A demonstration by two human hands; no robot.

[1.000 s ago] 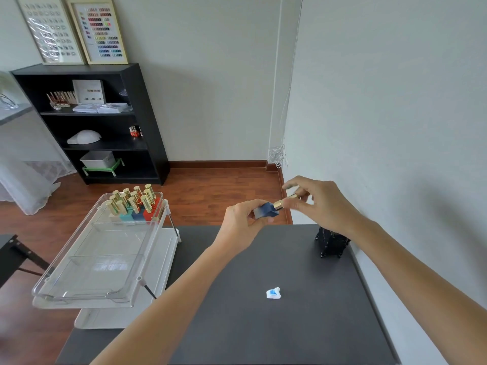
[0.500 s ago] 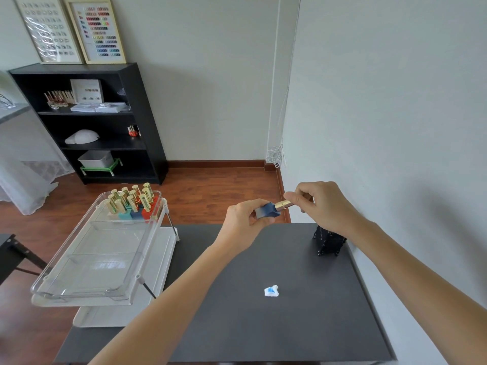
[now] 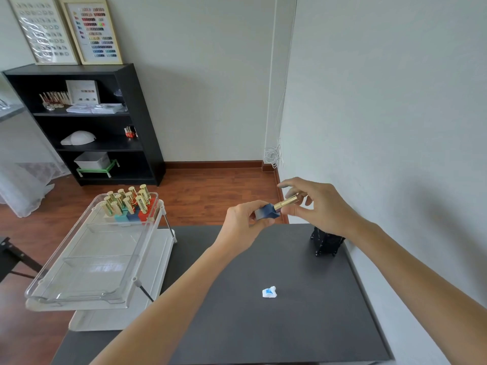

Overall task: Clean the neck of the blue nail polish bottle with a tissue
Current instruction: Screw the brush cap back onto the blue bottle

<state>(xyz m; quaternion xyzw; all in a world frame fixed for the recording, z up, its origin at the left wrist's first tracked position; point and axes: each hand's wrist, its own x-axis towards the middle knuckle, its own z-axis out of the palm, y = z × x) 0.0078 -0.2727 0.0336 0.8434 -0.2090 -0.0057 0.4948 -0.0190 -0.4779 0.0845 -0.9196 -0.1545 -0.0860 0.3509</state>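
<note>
**Blue bottle pinched between my two hands, above the far edge of the table**

My left hand is closed around the square body of the blue nail polish bottle, thumb on top and fingers curled beneath, so most of the bottle's underside is hidden in my grip. The bottle lies tilted almost sideways, its gold cap pointing toward my right hand. There my thumb and fingertips are pressed together on the cap's outer end, while my index finger sticks out loosely above it. The neck sits under the cap where gold meets blue; I cannot tell whether the cap is screwed fully down.

Below and nearer to me than my fingers, a small crumpled tissue with a blue stain lies alone on the dark table, well apart from both hands. Just below my right wrist stands a small black object against the wall, its top covered by my arm and its make unclear. Off to the left of my left hand, a clear tray holds a cluster of gold-capped bottles at its far end; their colours are partly blocked by one another.
</note>
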